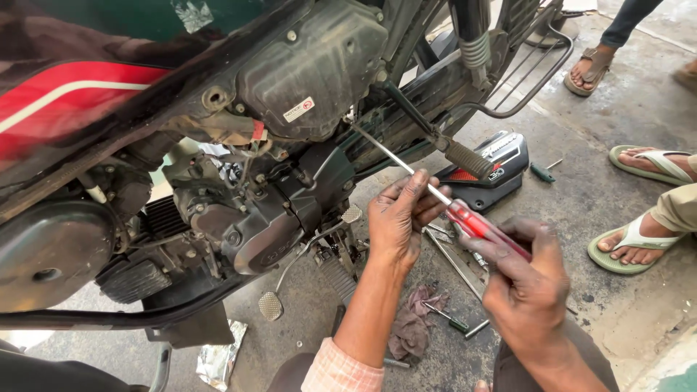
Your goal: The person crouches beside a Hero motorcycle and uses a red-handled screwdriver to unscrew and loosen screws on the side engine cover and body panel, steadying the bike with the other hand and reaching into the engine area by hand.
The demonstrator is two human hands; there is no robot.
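Here, a mechanic's right hand [526,279] grips the red handle of a long screwdriver [435,194], while the left hand [398,218] pinches its steel shaft, the tip buried beside the motorcycle's black side cover [312,69] and hard to make out. The engine [247,218] crowds the left; open concrete floor [610,116] lies to the right. A detached side panel [486,163] rests under the kick lever [435,138]. A rag [414,327] and several small tools, partly hidden by the arms, lie below. Three sandalled feet of bystanders [639,239] edge the frame, one cut off.
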